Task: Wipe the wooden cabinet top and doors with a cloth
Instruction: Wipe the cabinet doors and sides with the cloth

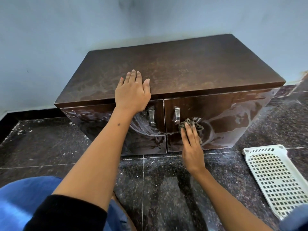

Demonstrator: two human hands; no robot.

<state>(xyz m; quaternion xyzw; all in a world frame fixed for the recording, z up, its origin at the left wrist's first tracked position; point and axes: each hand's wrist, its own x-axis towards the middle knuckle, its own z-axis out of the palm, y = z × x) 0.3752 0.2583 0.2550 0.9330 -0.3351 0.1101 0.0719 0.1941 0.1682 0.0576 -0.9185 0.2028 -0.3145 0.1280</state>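
A low dark wooden cabinet [183, 67] stands against the pale wall, its top streaked with dried smears. My left hand [132, 92] rests flat on the front edge of the top, fingers straight. Below it, the left door [103, 127] and the right door [233, 114] show wet soapy swirls, and each has a metal handle [177, 115] near the centre gap. My right hand [191, 145] presses a crumpled dark cloth [191, 125] against the right door just beside its handle, fingers straight over the cloth.
A white perforated plastic basket [273, 179] lies on the dark speckled stone floor [166, 189] at the right. My knee in blue fabric [25, 202] fills the lower left corner. The wall runs close behind the cabinet.
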